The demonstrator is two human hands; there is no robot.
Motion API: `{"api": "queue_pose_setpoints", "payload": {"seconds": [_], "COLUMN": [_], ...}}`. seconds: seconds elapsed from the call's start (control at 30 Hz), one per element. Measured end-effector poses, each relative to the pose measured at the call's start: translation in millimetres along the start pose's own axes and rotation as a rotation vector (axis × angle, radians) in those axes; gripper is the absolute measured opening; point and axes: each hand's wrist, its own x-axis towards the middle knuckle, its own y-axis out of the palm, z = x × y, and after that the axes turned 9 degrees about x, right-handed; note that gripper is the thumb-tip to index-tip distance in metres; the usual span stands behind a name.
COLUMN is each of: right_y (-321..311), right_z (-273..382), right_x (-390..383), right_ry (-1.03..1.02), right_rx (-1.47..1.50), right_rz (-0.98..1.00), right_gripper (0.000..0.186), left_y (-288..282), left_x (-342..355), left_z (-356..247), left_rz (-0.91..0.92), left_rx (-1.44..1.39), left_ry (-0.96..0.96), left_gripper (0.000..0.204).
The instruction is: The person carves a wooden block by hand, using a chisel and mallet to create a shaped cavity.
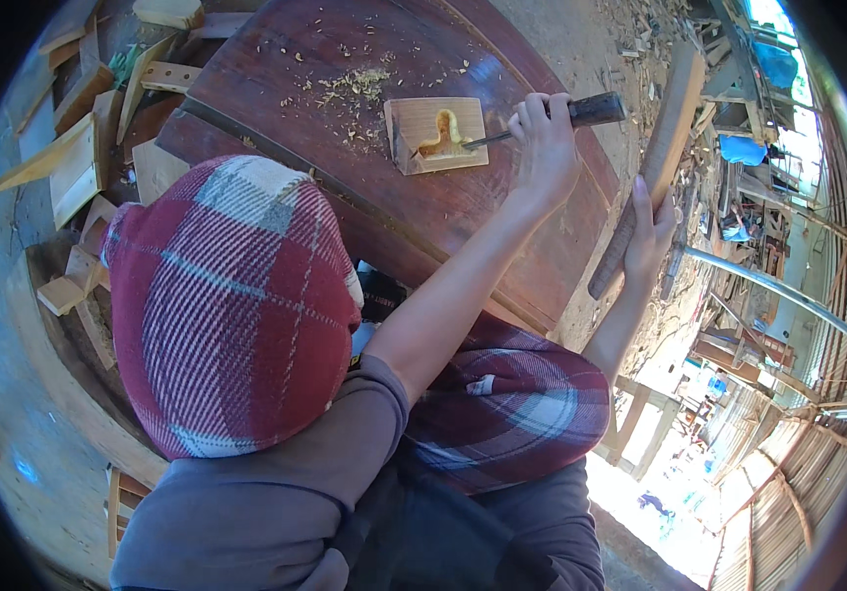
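Note:
My left hand is closed around the shank of a chisel, just below its dark handle. The chisel's tip rests at the edge of a recess carved in a small pale wood block. That recess has a rounded top and a wider base. The block lies on a dark reddish-brown wooden panel. To the right, my right hand grips a long, thick wooden bar, held upright at a slant and apart from the chisel handle. Some of the right fingers are hidden behind the bar.
Curled wood shavings are scattered on the panel beyond the block. Many wood offcuts are piled at the left. My knees, under red plaid cloth, are close to the panel's near edge. Debris covers the ground at the right.

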Motion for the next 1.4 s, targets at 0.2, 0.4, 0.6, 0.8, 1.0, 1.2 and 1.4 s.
{"api": "queue_pose_setpoints", "payload": {"seconds": [0.2, 0.4, 0.6, 0.8, 1.0, 1.2, 1.4], "right_y": [-2, -11, -11, -11, -7, -9, -11], "right_z": [-1, -11, -9, -6, -3, -8, -8], "right_x": [-4, -4, -7, -7, -8, -6, -7], "right_ry": [-0.018, 0.042, 0.061, 0.05, 0.042, 0.065, 0.073], "right_rx": [0.017, -0.096, -0.069, -0.081, -0.034, -0.06, -0.037], "right_rz": [-0.014, 0.004, 0.0, 0.02, 0.034, 0.041, 0.046], "right_gripper": [0.044, 0.047, 0.047, 0.047, 0.047, 0.048, 0.049], "left_y": [-13, -15, -15, -17, -20, -20, -20], "left_x": [-8, -11, -10, -9, -5, -3, -2], "left_z": [-5, -8, -7, -8, -9, -7, -10], "left_rz": [0.024, -0.007, -0.042, -0.049, -0.078, -0.113, -0.121], "left_rx": [-0.067, -0.065, -0.078, -0.051, -0.102, -0.074, -0.084], "left_ry": [0.037, 0.058, 0.064, 0.062, 0.029, 0.027, 0.027], "left_gripper": [0.053, 0.063, 0.062, 0.063, 0.062, 0.061, 0.061]}}
